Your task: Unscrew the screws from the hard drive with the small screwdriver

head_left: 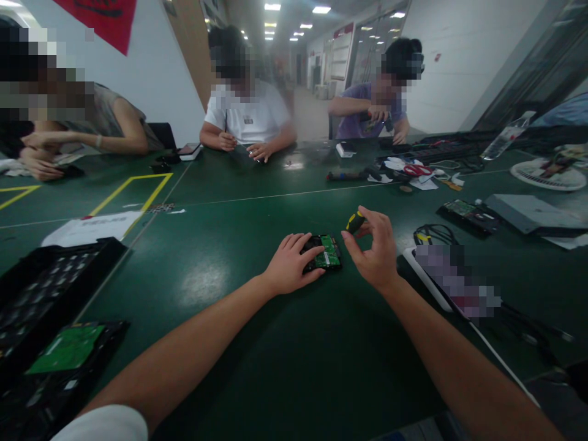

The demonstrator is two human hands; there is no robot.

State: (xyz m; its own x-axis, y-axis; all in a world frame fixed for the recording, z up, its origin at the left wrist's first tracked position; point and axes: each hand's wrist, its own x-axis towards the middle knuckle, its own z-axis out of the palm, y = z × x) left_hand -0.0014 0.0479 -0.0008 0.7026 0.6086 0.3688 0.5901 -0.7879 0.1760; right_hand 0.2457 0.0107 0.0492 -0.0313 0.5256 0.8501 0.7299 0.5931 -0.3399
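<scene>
A person's left hand [289, 267] is lying palm down with fingers spread, pressing on the near-left edge of a hard drive [324, 252] that is resting flat, green circuit board up, on the green table [275, 343], its long axis running away from the person and slightly to the right. Just beside it, the right hand [374, 248] is pinching a screwdriver [354, 222] by its yellow-and-black handle, which is pointing up and to the left; the tip is hidden. At the near left, a black tray [50, 331] is holding another drive. Across the table, three people are sitting, their hands busy with small items.
</scene>
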